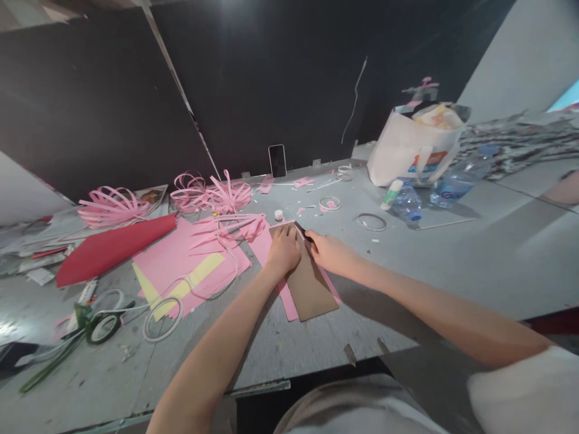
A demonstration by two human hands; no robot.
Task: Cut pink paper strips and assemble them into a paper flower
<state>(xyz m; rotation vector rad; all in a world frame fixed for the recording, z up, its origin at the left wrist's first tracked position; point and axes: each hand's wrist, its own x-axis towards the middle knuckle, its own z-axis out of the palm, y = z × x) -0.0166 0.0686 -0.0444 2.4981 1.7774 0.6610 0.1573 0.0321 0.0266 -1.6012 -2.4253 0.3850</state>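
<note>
Centre of frame: the left hand (283,248) lies flat, palm down, on the upper end of a brown cardboard strip (310,283) laid over pink paper (289,299). The right hand (329,251) grips a dark, pen-like tool (304,232) against the strip's upper right edge. The strip's long axis runs from upper left to lower right, toward the person; both hands sit at its far end, the left directly upon it.

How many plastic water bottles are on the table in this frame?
2. Both lie on their sides at the table's far right, in front of the white bag: the smaller bottle nearer the hands, the larger bottle to its right. More may be hidden.
</note>
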